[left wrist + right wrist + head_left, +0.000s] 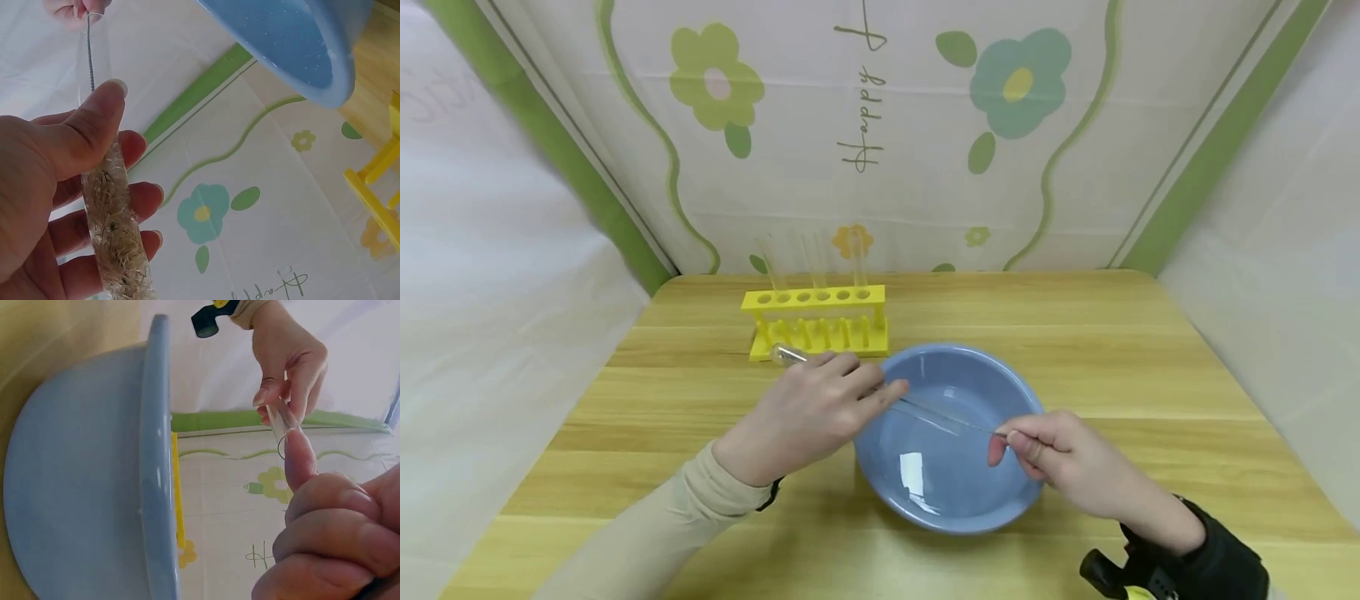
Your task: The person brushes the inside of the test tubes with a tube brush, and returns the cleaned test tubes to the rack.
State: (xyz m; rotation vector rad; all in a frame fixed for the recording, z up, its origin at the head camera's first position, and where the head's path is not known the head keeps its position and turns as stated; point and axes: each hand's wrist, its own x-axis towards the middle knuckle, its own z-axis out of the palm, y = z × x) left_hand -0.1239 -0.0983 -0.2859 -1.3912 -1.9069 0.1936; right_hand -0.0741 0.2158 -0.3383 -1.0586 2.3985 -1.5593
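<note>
A clear glass test tube slants above the blue basin, its mouth toward the right. My left hand grips the tube around its middle, thumb on one side and fingers on the other. Inside the glass, the pale bristles of a test tube brush show in the left wrist view. The brush's thin twisted wire runs out through the mouth. Over the basin's right rim, my right hand pinches the wire's end between thumb and finger. Curled fingers partly hide that end in the right wrist view.
Behind the basin to the left stands a yellow test tube rack with several holes. Three clear tubes stand upright in it. Drops cling to the basin's inner wall. A flowered cloth hangs along the back of the wooden table.
</note>
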